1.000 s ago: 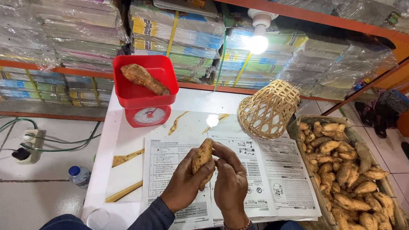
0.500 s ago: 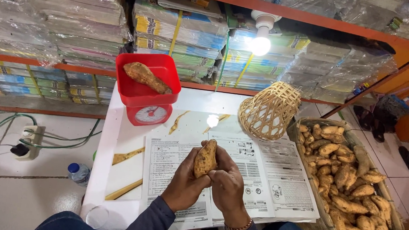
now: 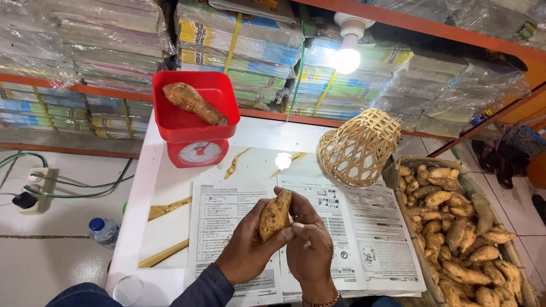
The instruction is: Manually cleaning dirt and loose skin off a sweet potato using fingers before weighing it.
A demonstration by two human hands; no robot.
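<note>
Your left hand (image 3: 245, 250) and right hand (image 3: 308, 247) both close their fingers around the sweet potato (image 3: 275, 215), upright over the printed sheets (image 3: 368, 241) at six o'clock of the red scale (image 3: 193, 120); it looks firm, fairly heavy, rough-skinned, best gripped mid-body.

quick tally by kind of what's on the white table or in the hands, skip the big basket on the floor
sweet potatoes: 2, one in the red scale tray, one held in the left hand and right hand at
red scale: 1
upturned woven basket: 1
printed paper sheets: cannot tell how many, they overlap
total without the sheets: 4
</note>
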